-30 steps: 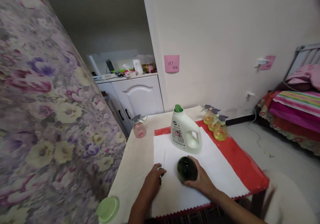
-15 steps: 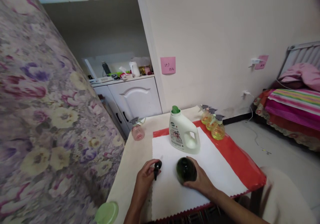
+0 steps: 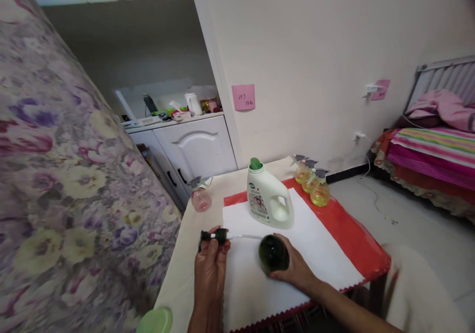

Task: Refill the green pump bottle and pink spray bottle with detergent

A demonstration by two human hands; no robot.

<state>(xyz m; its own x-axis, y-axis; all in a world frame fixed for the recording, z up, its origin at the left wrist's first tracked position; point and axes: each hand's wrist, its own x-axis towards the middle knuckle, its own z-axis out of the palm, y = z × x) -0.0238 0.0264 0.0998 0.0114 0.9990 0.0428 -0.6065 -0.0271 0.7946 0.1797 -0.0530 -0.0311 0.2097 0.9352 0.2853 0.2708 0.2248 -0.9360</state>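
In my left hand [image 3: 211, 261] is a dark green pump head [image 3: 218, 235], lying sideways with its pale dip tube [image 3: 245, 236] pointing right toward the bottle. My right hand [image 3: 293, 266] wraps round the side of a round dark green bottle [image 3: 273, 255], which is seen from above over the white sheet [image 3: 252, 291]. Whether the tube's tip touches the bottle I cannot tell. Just behind them stands a large pale green detergent jug [image 3: 267, 199] with its handle on the right and a green spout in its uncapped neck.
A pink spray bottle [image 3: 201, 199] stands at the table's left. Several spray bottles with yellow liquid [image 3: 319, 194] stand on the red covering [image 3: 349, 234] at the right. A green lid [image 3: 155, 320] is at the near left, beside a floral curtain [image 3: 74, 174].
My left hand has turned the pump head from pointing down to lying sideways, so its tube now shows toward the bottle. The right hand keeps its hold. The view has shifted slightly.
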